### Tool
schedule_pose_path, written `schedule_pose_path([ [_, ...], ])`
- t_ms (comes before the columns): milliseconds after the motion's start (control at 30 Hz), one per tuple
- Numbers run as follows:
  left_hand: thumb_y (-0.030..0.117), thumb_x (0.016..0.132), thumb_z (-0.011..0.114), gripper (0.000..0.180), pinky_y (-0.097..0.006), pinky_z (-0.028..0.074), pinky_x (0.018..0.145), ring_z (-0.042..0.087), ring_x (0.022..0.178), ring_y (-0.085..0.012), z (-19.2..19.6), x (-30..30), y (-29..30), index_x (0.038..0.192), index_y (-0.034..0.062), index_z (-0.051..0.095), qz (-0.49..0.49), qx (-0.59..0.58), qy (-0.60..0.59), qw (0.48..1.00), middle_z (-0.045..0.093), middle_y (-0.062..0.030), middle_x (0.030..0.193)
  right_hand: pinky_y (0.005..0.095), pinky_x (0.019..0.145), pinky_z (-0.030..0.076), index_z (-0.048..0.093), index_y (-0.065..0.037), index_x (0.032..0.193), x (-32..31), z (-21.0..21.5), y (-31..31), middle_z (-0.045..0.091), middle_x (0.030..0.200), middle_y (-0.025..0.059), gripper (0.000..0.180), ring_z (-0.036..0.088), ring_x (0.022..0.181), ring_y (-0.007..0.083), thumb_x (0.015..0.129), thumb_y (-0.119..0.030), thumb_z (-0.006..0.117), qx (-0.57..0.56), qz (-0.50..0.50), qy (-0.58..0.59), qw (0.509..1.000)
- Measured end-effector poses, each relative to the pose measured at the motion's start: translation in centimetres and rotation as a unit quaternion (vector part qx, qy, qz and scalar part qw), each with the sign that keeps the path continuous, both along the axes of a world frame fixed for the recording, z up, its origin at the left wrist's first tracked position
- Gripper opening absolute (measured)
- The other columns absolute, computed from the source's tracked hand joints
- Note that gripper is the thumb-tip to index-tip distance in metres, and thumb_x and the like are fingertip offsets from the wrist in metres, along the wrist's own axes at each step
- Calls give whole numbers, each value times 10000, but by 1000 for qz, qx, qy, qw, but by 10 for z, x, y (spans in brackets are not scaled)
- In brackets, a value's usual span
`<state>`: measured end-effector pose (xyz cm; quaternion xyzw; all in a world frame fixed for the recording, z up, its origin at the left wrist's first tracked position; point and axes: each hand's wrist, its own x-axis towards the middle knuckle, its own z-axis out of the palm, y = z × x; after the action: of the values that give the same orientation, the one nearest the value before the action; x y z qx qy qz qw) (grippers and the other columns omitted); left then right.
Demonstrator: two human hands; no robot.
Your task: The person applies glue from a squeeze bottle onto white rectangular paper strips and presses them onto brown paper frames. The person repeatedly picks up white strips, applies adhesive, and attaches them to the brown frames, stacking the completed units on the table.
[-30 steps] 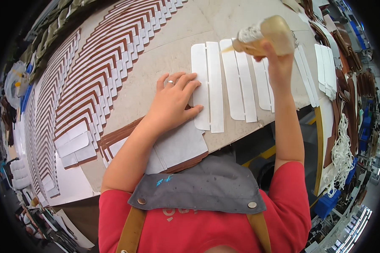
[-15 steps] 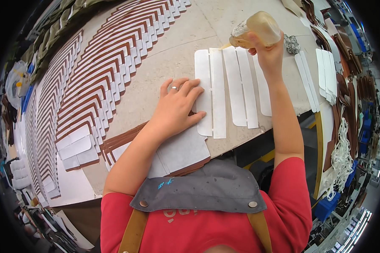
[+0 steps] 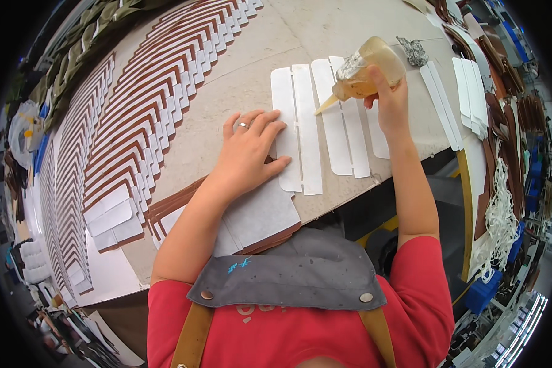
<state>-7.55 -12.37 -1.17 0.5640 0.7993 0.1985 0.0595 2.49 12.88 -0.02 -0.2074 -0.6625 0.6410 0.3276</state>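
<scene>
My right hand [image 3: 391, 105] grips a clear squeeze bottle [image 3: 374, 64] of yellowish liquid, held tilted. Its pointed nozzle [image 3: 326, 104] aims down and left, by the right edge of a white slotted panel [image 3: 308, 138]; whether it touches cannot be told. Spread fingers of my left hand [image 3: 248, 144] rest flat at that panel's left edge. Just right of it lies a second white slotted panel [image 3: 332, 122], partly under the bottle, then another white piece [image 3: 377, 138]. Below my left forearm is a stack of brown pieces with a pale sheet [image 3: 264, 214] on top.
Overlapping rows of brown-and-white pieces [image 3: 138, 110] cover the table's left side. A crumpled silvery lump [image 3: 413, 52] and narrow white strips [image 3: 441, 104] lie at the right. Beyond the table's right edge hang a tangle of white cords [image 3: 502, 214] and brown material [image 3: 509, 135].
My right hand has brought the bottle lower, and its nozzle has moved from the panel's top end down along its right edge. My left hand stays at the panel's left edge.
</scene>
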Motion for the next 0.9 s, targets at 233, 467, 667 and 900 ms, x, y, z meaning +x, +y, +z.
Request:
schedule_pose_path([
  [233,292,741,677,479,-463,186,1067,386,1233,-255,2,2,1,1145,88,520,-1,1,9,1000,486,-74,1273,191,382,394,468,-7,1062,37,-2,-26,567,772,56,474,475,449,69,798,-310,721,-38,14,-23,999],
  [467,275,748,668,468,-450,182,1064,391,1227,-246,3,3,1,1147,81,521,-4,-2,28,1000,490,-74,1258,186,387,398,470,-22,1108,72,-8,-48,564,805,44,503,518,527,76,780,-296,735,-77,59,-40,995],
  [667,263,747,667,458,-430,193,1041,409,1192,-249,6,6,1,1132,61,526,-3,-8,18,1000,506,-73,1193,236,428,430,465,-26,1162,79,-15,-33,590,903,48,561,582,666,122,834,-455,617,-194,84,26,977],
  [900,245,778,643,391,-436,209,1026,436,1149,-270,12,8,4,1105,60,535,3,-36,17,999,516,-75,1181,252,496,481,521,-7,1081,28,8,34,618,863,84,511,595,614,134,852,-456,608,-34,-8,49,998],
])
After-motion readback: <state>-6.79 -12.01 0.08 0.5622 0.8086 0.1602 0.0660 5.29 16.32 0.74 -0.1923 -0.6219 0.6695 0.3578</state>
